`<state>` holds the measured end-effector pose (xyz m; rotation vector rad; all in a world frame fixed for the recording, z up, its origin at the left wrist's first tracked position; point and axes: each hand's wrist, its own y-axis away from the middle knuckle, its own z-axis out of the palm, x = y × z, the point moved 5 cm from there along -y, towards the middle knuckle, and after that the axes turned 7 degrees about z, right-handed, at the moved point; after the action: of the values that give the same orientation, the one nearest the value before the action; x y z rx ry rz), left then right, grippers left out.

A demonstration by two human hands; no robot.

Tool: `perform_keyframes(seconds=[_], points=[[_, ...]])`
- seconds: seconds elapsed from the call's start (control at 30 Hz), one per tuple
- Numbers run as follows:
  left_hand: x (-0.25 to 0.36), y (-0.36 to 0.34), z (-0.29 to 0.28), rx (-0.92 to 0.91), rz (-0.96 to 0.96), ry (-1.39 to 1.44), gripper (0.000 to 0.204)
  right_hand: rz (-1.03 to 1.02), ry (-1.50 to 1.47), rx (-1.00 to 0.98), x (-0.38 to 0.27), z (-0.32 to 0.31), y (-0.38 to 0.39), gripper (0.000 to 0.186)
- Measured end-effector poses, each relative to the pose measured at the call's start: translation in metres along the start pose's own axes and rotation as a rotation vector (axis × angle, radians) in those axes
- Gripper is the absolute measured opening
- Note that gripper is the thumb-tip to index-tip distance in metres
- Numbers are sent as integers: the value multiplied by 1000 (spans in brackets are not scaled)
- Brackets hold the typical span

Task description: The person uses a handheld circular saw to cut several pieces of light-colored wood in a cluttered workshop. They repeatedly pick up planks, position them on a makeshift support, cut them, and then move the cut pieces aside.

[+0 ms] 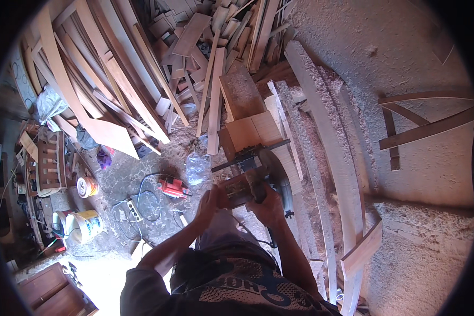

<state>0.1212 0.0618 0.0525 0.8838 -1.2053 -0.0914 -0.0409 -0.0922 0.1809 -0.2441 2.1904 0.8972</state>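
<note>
In front of my body, a power saw [277, 174] with a rounded guard and a dark bar across its far side stands against pale boards. My right hand [268, 208] is closed around the saw's dark handle [256, 188]. My left hand [208, 204] is closed at the near left end of a reddish-brown block [234, 190], which lies beside the handle; whether the block is wood or part of the saw I cannot tell. Just beyond the saw is a light wooden panel [254, 130]. The blade is hidden.
Long boards [332, 142] dusted with sawdust lie along the right wall. Timber planks [113, 84] and a heap of offcuts [192, 37] fill the far left. On the floor are a red power tool [174, 187], a power strip [135, 210] with cords, a plastic bag [198, 168] and white buckets [87, 225].
</note>
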Motion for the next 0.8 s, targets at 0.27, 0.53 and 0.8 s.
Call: perform_keyframes(seconds=[0.27, 0.53, 0.8], points=[[46, 1, 31, 148, 205, 238, 48, -47, -4, 31, -24, 3, -19, 56], [43, -38, 15, 289, 244, 240, 55, -101, -21, 66, -51, 7, -44, 49], [58, -64, 7, 357, 240, 326, 66, -118, -26, 85, -68, 10, -73, 50]])
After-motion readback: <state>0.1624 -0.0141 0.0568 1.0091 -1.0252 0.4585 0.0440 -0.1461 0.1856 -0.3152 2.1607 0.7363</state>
